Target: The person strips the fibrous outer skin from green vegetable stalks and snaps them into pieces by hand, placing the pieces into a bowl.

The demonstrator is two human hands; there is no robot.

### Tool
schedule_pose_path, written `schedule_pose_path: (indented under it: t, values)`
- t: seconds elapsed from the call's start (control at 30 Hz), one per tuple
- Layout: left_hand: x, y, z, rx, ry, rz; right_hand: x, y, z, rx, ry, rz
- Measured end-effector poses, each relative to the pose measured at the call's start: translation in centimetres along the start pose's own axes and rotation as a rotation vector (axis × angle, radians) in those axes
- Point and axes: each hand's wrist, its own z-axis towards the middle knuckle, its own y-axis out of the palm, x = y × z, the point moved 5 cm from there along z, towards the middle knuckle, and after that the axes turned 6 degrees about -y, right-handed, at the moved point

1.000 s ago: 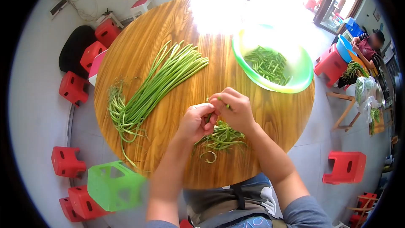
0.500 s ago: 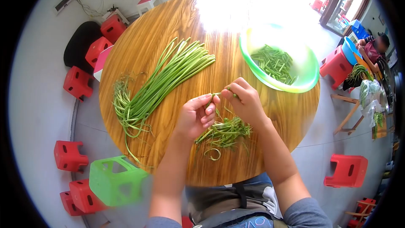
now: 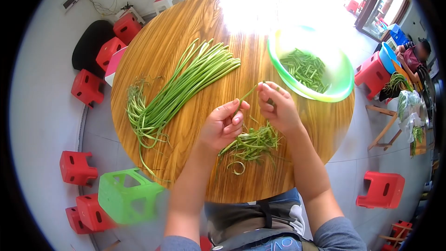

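Between my two hands a thin green stem [image 3: 249, 94] stretches at a slant. My left hand [image 3: 226, 123] pinches its lower end, and the fingertips of my right hand [image 3: 277, 104] close on its upper end. Below them a loose pile of thin green trimmings [image 3: 253, 144] lies on the wooden table [image 3: 278, 176], with a curled strip beside it. A long bundle of green stems [image 3: 186, 86] lies to the left, its pale, tangled ends toward me. Short cut green pieces [image 3: 305, 70] rest in a green-rimmed bowl [image 3: 341, 94] at the back right.
Red stools [image 3: 78, 168] and a green stool [image 3: 127, 196] stand left of the round table. Another red stool [image 3: 381, 189] is on the right. Farther right, a person [image 3: 411, 58] sits near a blue basin [image 3: 386, 56] and a wooden stand with greens.
My hands have moved apart, and a longer piece of stem now shows between them. The view has shifted slightly, so the table appears a little farther right.
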Motion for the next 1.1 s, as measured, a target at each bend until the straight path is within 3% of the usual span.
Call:
schedule_pose_path:
  t: [0.1, 0.2, 0.33, 0.43, 0.53, 0.67, 0.77, 0.87, 0.93, 0.97, 1.07, 1.1]
  values:
    - [-0.4, -0.5, 0.3, 0.046, 0.042, 0.125, 0.0, 1.4, -0.7, 0.011, -0.058, -0.415]
    - [-1.2, -0.5, 0.8, 0.182, -0.010, 0.123, 0.1, 1.6, -0.9, 0.023, -0.155, -0.443]
    - [-1.5, 1.1, 0.7, 0.184, 0.016, 0.080, -0.9, 0.7, -1.0, 0.188, -0.190, -0.498]
    - [-1.4, 1.1, 0.3, 0.141, -0.005, 0.116, -1.6, -0.2, -0.8, 0.250, -0.351, -0.575]
    - [-1.7, 0.4, 0.7, 0.115, 0.016, 0.201, -2.5, 1.9, -2.0, 0.090, -0.870, -1.018]
    - [-1.4, -0.4, 1.0, 0.134, 0.099, 0.199, -2.6, 3.0, -2.8, -0.058, -0.978, -1.046]
    - [-0.4, -1.7, 0.7, 0.233, 0.175, 0.077, -2.7, 3.5, -3.0, -0.130, -0.885, -0.832]
    - [1.6, -4.3, 0.3, 0.221, 0.230, -0.167, -3.1, 1.8, -3.4, 0.036, -0.424, -0.313]
    - [3.3, -4.5, -0.3, 0.125, 0.259, -0.348, -3.9, 1.0, -3.3, -0.013, -0.354, -0.246]
    - [3.9, -4.5, -0.7, 0.222, 0.283, -0.391, -4.1, 0.9, -3.0, -0.032, -0.321, -0.213]
    - [4.9, -3.2, -1.4, -0.189, 0.111, -0.626, -2.7, 1.3, -2.6, -0.209, -0.233, -1.070]
    - [4.9, -2.6, -1.6, -0.112, 0.122, -0.665, -1.2, 0.5, -2.7, -0.276, -0.103, -1.249]
